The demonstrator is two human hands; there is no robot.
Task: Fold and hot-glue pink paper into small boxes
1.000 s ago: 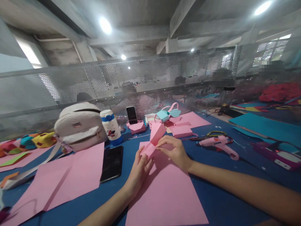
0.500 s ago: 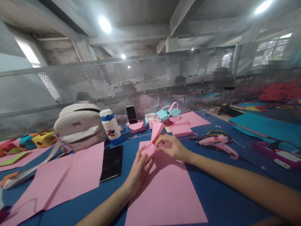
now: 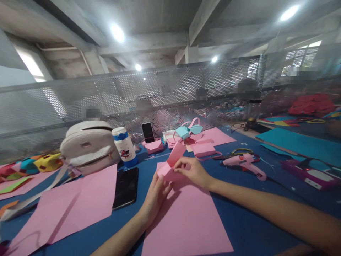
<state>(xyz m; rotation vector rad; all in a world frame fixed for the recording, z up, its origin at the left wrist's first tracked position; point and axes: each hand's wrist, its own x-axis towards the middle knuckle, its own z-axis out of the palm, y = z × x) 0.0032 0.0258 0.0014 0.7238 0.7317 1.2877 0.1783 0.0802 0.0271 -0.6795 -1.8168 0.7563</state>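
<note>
A small folded piece of pink paper [image 3: 177,153] is held up between my two hands, its upper flap standing open. My left hand [image 3: 157,186] grips its lower left part, thumb on the near face. From the right, my right hand [image 3: 194,171] pinches its edge with thumb and index finger. Beneath both hands a large pink sheet [image 3: 188,220] lies flat. Just beyond them sit a pink folded paper box [image 3: 204,149] and a light blue paper bag [image 3: 183,132] with a strip handle.
A pink glue gun [image 3: 245,163] lies to the right near scissors [image 3: 241,152]. Left are a black phone [image 3: 125,187], a white bottle [image 3: 124,147], a white backpack [image 3: 89,147] and another pink sheet [image 3: 85,199]. Blue sheets [image 3: 298,142] lie far right, a perforated metal screen [image 3: 170,81] behind.
The pink paper's upper flap has tilted to the right and spread wider from the lower part. Both hands keep their hold, with slight finger movement. The view has shifted slightly.
</note>
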